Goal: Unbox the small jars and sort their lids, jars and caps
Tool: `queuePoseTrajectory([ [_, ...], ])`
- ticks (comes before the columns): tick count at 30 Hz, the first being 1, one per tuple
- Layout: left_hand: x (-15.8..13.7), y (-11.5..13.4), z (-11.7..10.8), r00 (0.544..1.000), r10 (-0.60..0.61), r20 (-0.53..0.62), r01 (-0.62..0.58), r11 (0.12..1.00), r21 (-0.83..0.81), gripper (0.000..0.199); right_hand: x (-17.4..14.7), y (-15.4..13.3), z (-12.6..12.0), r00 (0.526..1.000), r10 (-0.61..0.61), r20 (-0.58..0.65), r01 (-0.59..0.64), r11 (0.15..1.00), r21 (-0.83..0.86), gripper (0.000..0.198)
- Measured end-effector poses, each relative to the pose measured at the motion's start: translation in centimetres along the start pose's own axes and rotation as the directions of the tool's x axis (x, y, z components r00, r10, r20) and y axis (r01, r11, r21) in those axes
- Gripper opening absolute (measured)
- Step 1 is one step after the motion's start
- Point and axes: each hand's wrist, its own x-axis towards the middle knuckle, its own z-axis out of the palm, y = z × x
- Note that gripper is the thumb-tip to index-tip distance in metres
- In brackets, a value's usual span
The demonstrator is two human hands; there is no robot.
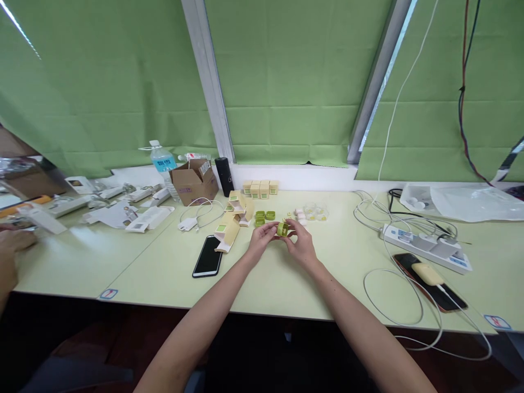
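Observation:
Between my two hands, a little above the table, is a small square green plastic piece (282, 229). My left hand (262, 240) pinches its left side, and my right hand (301, 242) grips its right side with thumb and fingers. Just behind my left hand lie several similar green pieces (271, 215). To the left stand cream cardboard boxes with open flaps (227, 231). Behind my right hand are a few pinkish-white small items (301, 216) and a clear tray with round yellow-and-white things (316, 212).
A black phone (207, 256) lies left of my arms. Several small cream boxes (260, 189) line the back wall near a black bottle (224, 176) and a brown carton (195, 184). Right are a power strip (426, 248), cables and another phone (446, 297). A co-worker's hand (16, 238) shows far left.

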Motion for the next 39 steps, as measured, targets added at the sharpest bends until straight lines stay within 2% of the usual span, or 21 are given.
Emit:
queuePoseTrajectory([
  [3,0.1,0.0,-0.1,0.994,-0.086,0.062,0.091,0.994,-0.066,0.052,-0.1,-0.4,0.1,1.000,0.002,0.026,-0.001,0.999,-0.034,0.038],
  [5,0.2,0.0,-0.2,0.991,-0.114,0.064,0.121,0.985,-0.119,0.049,-0.1,-0.9,0.0,1.000,-0.006,0.016,0.007,1.000,-0.028,0.038],
  [7,0.3,0.0,-0.3,0.993,-0.112,0.038,0.117,0.975,-0.188,0.046,-0.1,-1.4,-0.2,1.000,-0.017,-0.025,0.017,1.000,-0.002,0.039],
  [11,0.3,0.1,-0.5,0.994,-0.108,0.031,0.112,0.953,-0.281,0.044,0.0,-1.8,-0.6,0.994,-0.001,-0.107,-0.003,0.999,-0.036,0.016],
  [12,0.3,0.2,-0.5,0.993,-0.108,0.036,0.114,0.950,-0.289,0.046,0.0,-1.8,-0.7,0.994,0.017,-0.112,-0.023,0.998,-0.055,0.015],
  [19,-0.3,0.2,-0.2,0.985,-0.136,0.109,0.156,0.965,-0.210,0.059,0.1,-1.3,-0.3,0.981,0.167,-0.094,-0.168,0.986,-0.002,0.015],
  [24,-0.2,-0.4,-0.3,0.983,-0.117,0.140,0.133,0.985,-0.109,0.060,0.1,-1.2,0.0,0.968,0.238,-0.073,-0.235,0.970,0.058,0.015],
  [27,0.5,-1.1,-0.9,0.991,-0.095,0.092,0.103,0.990,-0.092,0.060,0.4,-1.1,-0.4,0.957,0.255,-0.136,-0.243,0.965,0.101,0.019],
  [31,1.8,-1.9,-2.4,0.994,-0.045,-0.104,0.025,0.982,-0.189,0.057,1.0,-0.6,-1.7,0.928,0.275,-0.251,-0.251,0.960,0.123,0.025],
  [33,2.2,-2.0,-3.0,0.980,-0.027,-0.196,-0.021,0.970,-0.241,0.056,1.4,-0.2,-2.2,0.929,0.252,-0.270,-0.250,0.967,0.042,0.023],
  [35,2.3,-1.9,-3.3,0.970,-0.013,-0.242,-0.053,0.963,-0.266,0.054,2.1,0.3,-2.6,0.941,0.227,-0.250,-0.259,0.960,-0.104,0.019],
  [37,2.2,-1.8,-3.3,0.970,0.010,-0.242,-0.078,0.960,-0.269,0.053,3.2,0.7,-2.6,0.959,0.215,-0.183,-0.262,0.921,-0.290,0.018],
  [39,2.1,-1.9,-3.2,0.973,0.026,-0.229,-0.089,0.960,-0.267,0.054,4.8,1.2,-2.3,0.976,0.204,-0.072,-0.212,0.843,-0.494,0.019],
])
